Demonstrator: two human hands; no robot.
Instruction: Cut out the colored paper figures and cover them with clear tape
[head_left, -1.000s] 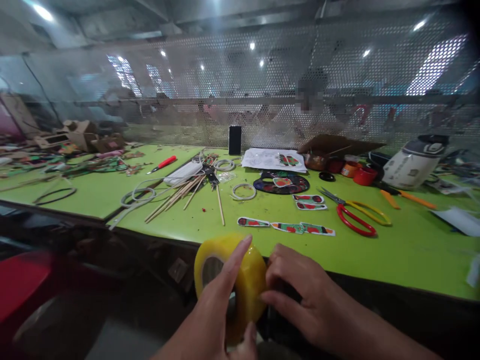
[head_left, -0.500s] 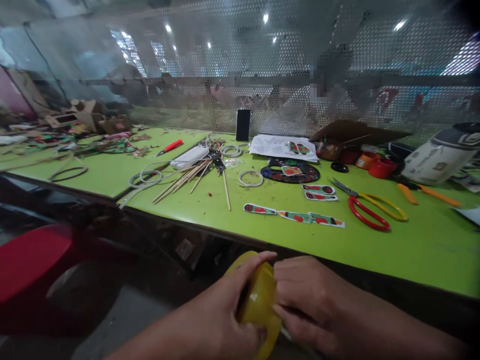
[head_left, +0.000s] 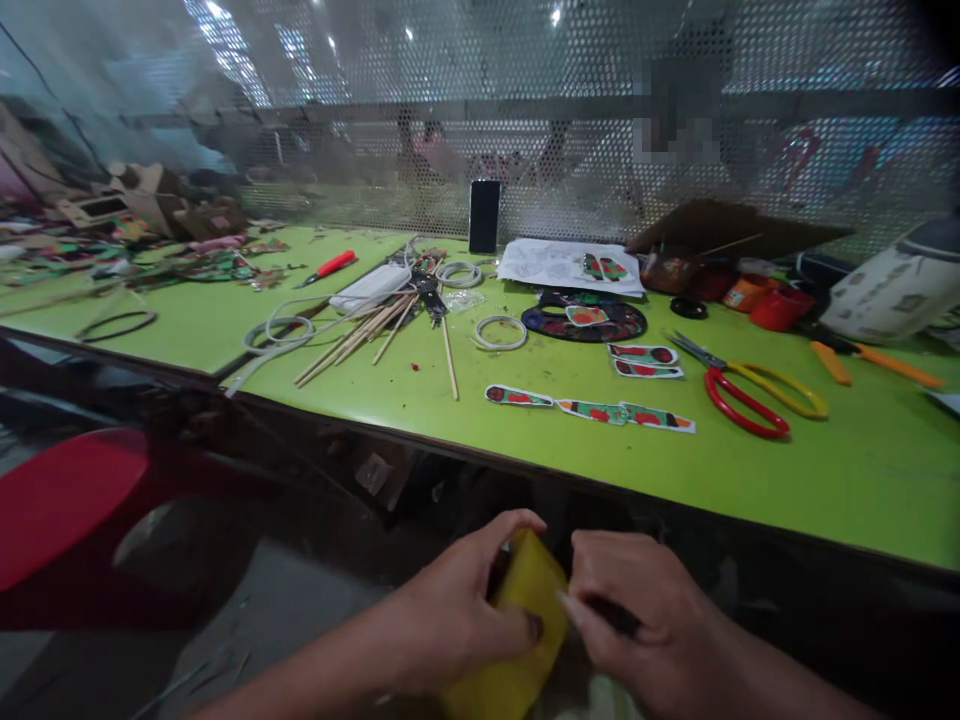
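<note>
Below the table's front edge, my left hand [head_left: 480,600] is wrapped round a glossy yellow roll [head_left: 525,620] that looks like wide tape. Its thumb lies across the near face and its fingers curl over the top. My right hand [head_left: 637,610] is closed in a pinch at the roll's right edge, the thumb tip at or very near it. Whatever those fingers hold is hidden. Painted paper cutouts [head_left: 592,411] lie on the green table [head_left: 450,430] beyond my hands. Red-and-yellow-handled scissors [head_left: 750,395] rest to their right with the blades apart.
Thin wooden sticks [head_left: 360,340], white cord coils [head_left: 501,333] and a power strip [head_left: 371,288] lie centre-left. A phone [head_left: 485,217] stands against the mesh screen. Paint jars [head_left: 780,305] and a palette [head_left: 585,325] sit behind. A red stool [head_left: 67,500] is at left.
My left hand has tilted the yellow roll so its broad face now points more toward me. My right hand has shifted slightly right and down. The view has tipped downward a little.
</note>
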